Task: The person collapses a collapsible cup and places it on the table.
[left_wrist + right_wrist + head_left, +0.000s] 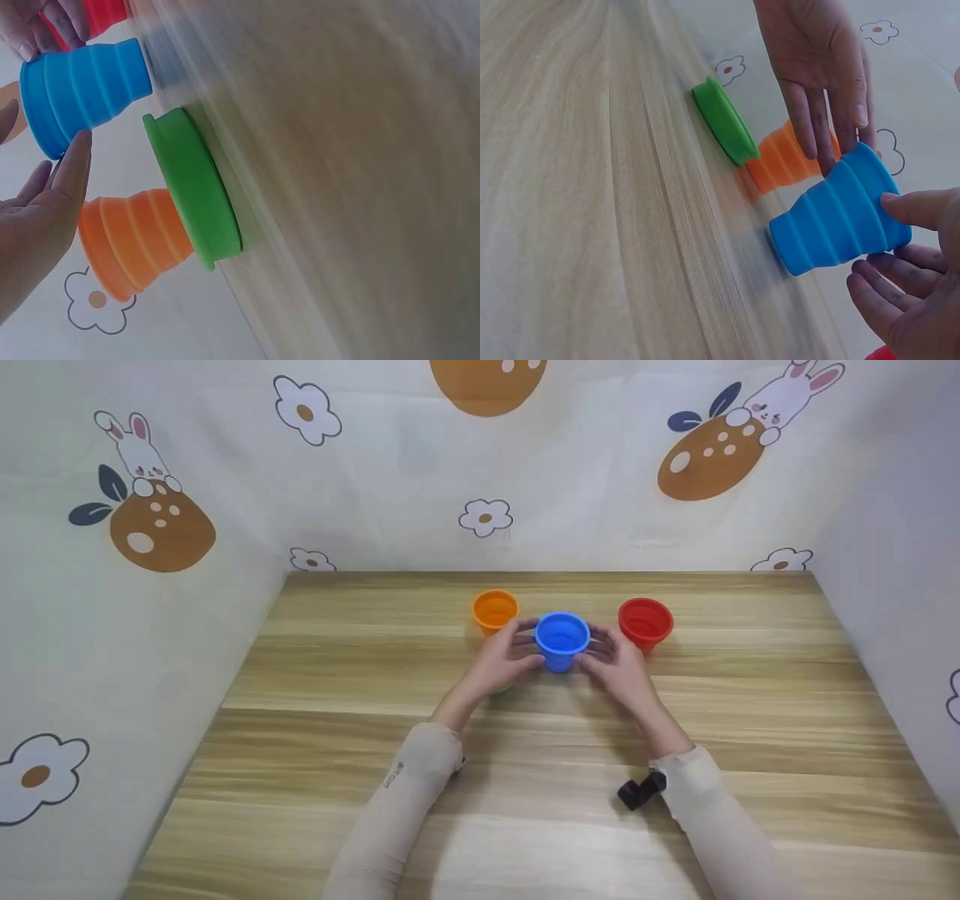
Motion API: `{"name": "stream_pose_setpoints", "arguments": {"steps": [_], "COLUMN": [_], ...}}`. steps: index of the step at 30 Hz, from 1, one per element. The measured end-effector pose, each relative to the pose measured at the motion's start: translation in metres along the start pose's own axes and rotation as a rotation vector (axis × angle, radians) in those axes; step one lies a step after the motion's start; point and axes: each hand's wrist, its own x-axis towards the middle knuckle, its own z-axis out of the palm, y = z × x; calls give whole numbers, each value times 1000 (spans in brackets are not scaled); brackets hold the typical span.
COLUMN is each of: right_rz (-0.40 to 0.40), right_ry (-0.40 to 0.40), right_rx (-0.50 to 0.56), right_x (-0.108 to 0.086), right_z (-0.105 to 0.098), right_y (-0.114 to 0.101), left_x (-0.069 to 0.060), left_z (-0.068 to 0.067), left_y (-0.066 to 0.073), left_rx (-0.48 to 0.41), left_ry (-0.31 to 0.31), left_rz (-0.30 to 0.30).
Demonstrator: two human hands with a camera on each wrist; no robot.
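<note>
A blue collapsible cup [562, 637], expanded and upright, is held between my two hands. My left hand [496, 661] grips its left side near the rim, thumb in front and fingers behind. On the other side, my right hand [624, 669] has its thumb [915, 208] against the rim and its fingers around the wall. Whether the cup's base touches the table is hard to tell. Just behind the left hand stands an expanded orange cup [495, 607]. A flattened green cup [195, 184] lies nearer, mostly covered by the left hand in the head view.
An expanded red cup [645, 622] stands close to the right hand's fingers. All of this is on a wood-grain table [337, 660], with patterned cloth walls [397, 495] at the back and both sides. A black wrist device [641, 790] sticks out from the right sleeve.
</note>
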Motion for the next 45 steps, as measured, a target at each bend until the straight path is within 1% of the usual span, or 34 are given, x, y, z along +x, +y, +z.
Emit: {"name": "stream_pose_setpoints", "arguments": {"steps": [6,11,18,21,24,26,31,34,37,41,44,45], "right_rz": [0,14,9,12,16,16,9,21,46,73,77,76], "right_ry": [2,-2,10,16,16,17,18,20,18,18,24,25], "right_rx": [-1,-7,-27,-30,-23,-18,9,7,-1,-2,-4,1], "right_x": [-1,-2,-3,-3,-4,-4,-6,-6,-6,-7,-7,-8], "right_z": [-1,-2,-2,-2,-2,-2,-1,-2,-3,-4,-4,-4], "right_y": [-1,-4,-5,-6,-6,-6,-8,-10,-10,-10,-10,-10], "left_x": [-1,-2,-2,-2,-3,-4,-5,-5,-5,-5,-6,-6], "left_z": [0,-1,-1,-1,0,0,1,3,4,5,6,6], "left_y": [1,2,2,2,3,4,6,6,8,10,11,10], "left_rx": [15,23,71,67,83,104,126,146,179,227,251,247], "left_ry": [-1,-1,18,25,38,44,42,44,48,58,72,77], "left_rz": [3,22,61,64,67,80,109,119,118,94,80,78]}}
